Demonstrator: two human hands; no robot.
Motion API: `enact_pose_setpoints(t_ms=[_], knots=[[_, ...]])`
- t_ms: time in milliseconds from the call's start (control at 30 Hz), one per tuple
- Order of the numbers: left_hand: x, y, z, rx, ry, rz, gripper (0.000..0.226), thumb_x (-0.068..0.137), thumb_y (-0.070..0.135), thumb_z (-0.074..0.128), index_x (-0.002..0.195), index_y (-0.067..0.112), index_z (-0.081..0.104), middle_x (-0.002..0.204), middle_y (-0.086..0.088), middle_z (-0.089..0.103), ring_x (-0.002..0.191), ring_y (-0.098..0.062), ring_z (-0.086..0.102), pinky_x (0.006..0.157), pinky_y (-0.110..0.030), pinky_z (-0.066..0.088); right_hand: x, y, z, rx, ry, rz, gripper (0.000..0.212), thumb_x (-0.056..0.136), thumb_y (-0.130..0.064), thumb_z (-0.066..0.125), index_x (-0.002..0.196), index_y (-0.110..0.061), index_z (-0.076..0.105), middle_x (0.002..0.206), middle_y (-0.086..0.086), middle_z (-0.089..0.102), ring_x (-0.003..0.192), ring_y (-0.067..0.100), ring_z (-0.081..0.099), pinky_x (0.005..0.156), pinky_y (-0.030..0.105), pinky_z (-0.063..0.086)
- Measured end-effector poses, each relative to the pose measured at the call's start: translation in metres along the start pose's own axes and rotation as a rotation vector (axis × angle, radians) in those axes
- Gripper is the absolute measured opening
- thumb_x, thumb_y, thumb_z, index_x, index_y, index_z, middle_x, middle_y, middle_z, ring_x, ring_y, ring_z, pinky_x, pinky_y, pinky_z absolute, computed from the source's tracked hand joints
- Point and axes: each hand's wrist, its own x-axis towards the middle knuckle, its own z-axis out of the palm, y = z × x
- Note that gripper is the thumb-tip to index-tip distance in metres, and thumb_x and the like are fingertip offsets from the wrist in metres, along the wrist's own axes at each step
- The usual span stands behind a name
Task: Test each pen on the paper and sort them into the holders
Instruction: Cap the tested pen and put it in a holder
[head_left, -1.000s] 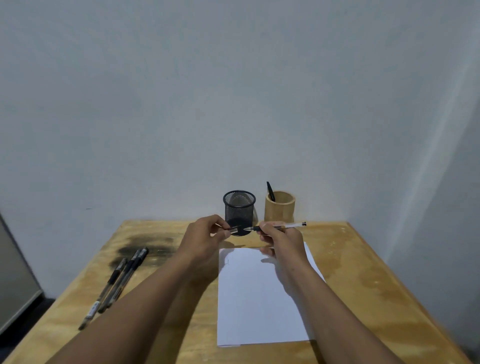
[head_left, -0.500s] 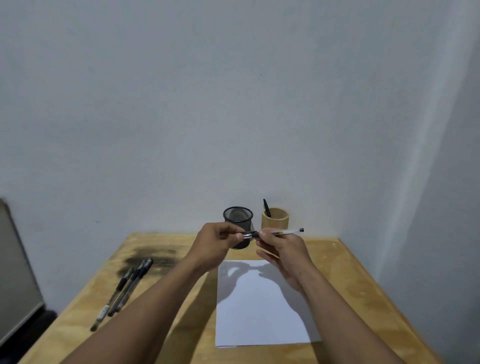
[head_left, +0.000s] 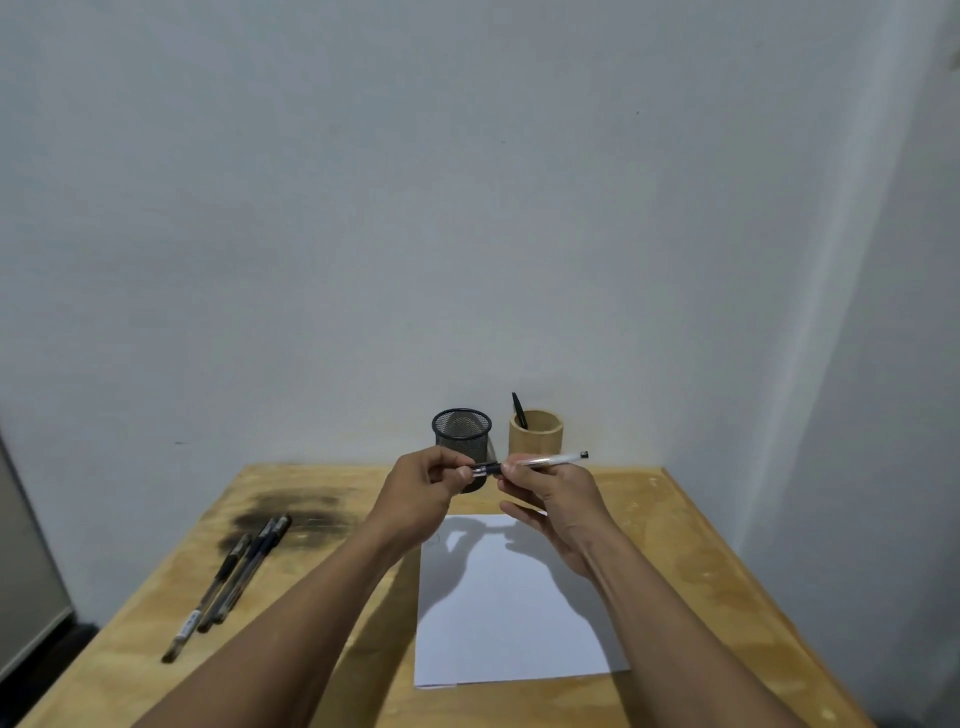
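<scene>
I hold a clear-barrelled pen level above the far edge of the white paper. My right hand grips its barrel. My left hand pinches the pen's black cap at the left end, pressed against the barrel. Behind the hands stand a black mesh holder and a bamboo holder with one black pen leaning in it. Three pens lie side by side on the table's left part.
The wooden table sits in a wall corner, with a dark stain at the back left beside the loose pens. A faint mark shows near the paper's top left corner.
Both hands have risen off the paper and come together, so the cap in my left hand now meets the pen's tip end. The camera has tilted up a little.
</scene>
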Motion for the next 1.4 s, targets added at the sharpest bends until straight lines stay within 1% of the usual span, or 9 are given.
enact_pose_setpoints(t_ms=[233, 333, 467, 567, 800, 967, 1067, 1200, 1400], knots=[[0.004, 0.008, -0.019, 0.069, 0.019, 0.006, 0.007, 0.093, 0.018, 0.065, 0.094, 0.018, 0.073, 0.08, -0.003, 0.065, 0.06, -0.005, 0.049, 0.064, -0.024, 0.039, -0.006, -0.014, -0.006, -0.255, 0.162, -0.262, 0.027, 0.084, -0.008, 0.078, 0.108, -0.008, 0.066, 0.091, 0.003, 0.07, 0.08, 0.016, 0.063, 0.073, 0.036, 0.058], [0.007, 0.011, -0.022, 0.109, 0.021, 0.035, 0.006, 0.09, 0.025, 0.068, 0.091, 0.023, 0.073, 0.088, -0.011, 0.072, 0.072, -0.016, 0.058, 0.07, -0.03, 0.046, -0.006, -0.019, -0.003, -0.476, 0.23, -0.403, 0.05, 0.082, -0.016, 0.081, 0.126, -0.024, 0.057, 0.11, -0.009, 0.063, 0.097, 0.006, 0.062, 0.073, 0.011, 0.048], [0.011, 0.016, -0.019, 0.126, 0.031, 0.048, 0.006, 0.089, 0.027, 0.068, 0.088, 0.025, 0.073, 0.095, -0.012, 0.074, 0.092, -0.029, 0.067, 0.082, -0.036, 0.051, 0.006, -0.021, 0.002, -1.056, 0.204, -0.614, 0.027, 0.082, -0.033, 0.076, 0.109, -0.033, 0.075, 0.114, -0.013, 0.068, 0.122, 0.015, 0.054, 0.102, 0.043, 0.044], [0.014, 0.02, -0.015, 0.12, 0.03, 0.065, 0.006, 0.091, 0.025, 0.066, 0.09, 0.025, 0.072, 0.093, -0.011, 0.074, 0.09, -0.029, 0.067, 0.079, -0.034, 0.049, 0.011, -0.025, 0.01, -1.268, 0.123, -0.591, 0.019, 0.089, -0.036, 0.07, 0.107, -0.037, 0.076, 0.089, -0.019, 0.062, 0.115, 0.011, 0.053, 0.099, 0.042, 0.038], [0.028, -0.004, -0.011, 0.109, 0.291, -0.008, 0.02, 0.093, 0.026, 0.057, 0.111, 0.023, 0.065, 0.108, 0.002, 0.069, 0.094, -0.01, 0.062, 0.072, -0.021, 0.044, 0.034, -0.032, 0.015, -0.95, 0.102, -0.471, 0.008, 0.091, -0.021, 0.069, 0.098, -0.021, 0.073, 0.09, -0.005, 0.073, 0.09, 0.011, 0.065, 0.067, 0.01, 0.042], [0.062, -0.039, -0.005, 0.248, 0.208, -0.073, 0.071, 0.081, 0.036, 0.078, 0.142, 0.02, 0.044, 0.129, -0.003, 0.058, 0.109, -0.018, 0.056, 0.086, -0.028, 0.044, 0.069, -0.048, 0.036, -0.685, 0.116, -0.465, 0.021, 0.091, -0.017, 0.068, 0.112, -0.023, 0.065, 0.088, -0.003, 0.074, 0.081, 0.012, 0.074, 0.084, 0.045, 0.058], [0.083, -0.05, -0.003, 0.259, 0.162, -0.101, 0.092, 0.071, 0.041, 0.085, 0.147, 0.018, 0.039, 0.138, -0.006, 0.053, 0.12, -0.022, 0.054, 0.093, -0.031, 0.045, 0.092, -0.053, 0.05, -0.611, 0.093, -0.458, 0.041, 0.097, -0.013, 0.061, 0.135, -0.024, 0.052, 0.1, 0.005, 0.071, 0.087, 0.012, 0.075, 0.086, 0.045, 0.059], [0.1, -0.064, -0.003, 0.293, 0.094, -0.095, 0.087, 0.065, 0.045, 0.088, 0.138, 0.021, 0.047, 0.134, -0.001, 0.057, 0.109, -0.015, 0.053, 0.086, -0.027, 0.043, 0.118, -0.055, 0.061, -0.679, 0.096, -0.466, 0.02, 0.097, -0.019, 0.064, 0.116, -0.021, 0.06, 0.089, -0.002, 0.072, 0.086, 0.017, 0.071, 0.077, 0.031, 0.053], [0.108, -0.09, 0.003, 0.164, 0.082, -0.043, 0.069, 0.069, 0.026, 0.089, 0.128, 0.019, 0.056, 0.116, 0.006, 0.068, 0.103, -0.008, 0.064, 0.071, -0.006, 0.045, 0.147, -0.033, 0.061, -0.872, 0.071, -0.393, 0.02, 0.089, -0.015, 0.07, 0.108, -0.022, 0.064, 0.086, -0.006, 0.069, 0.08, 0.012, 0.066, 0.066, 0.024, 0.05]])
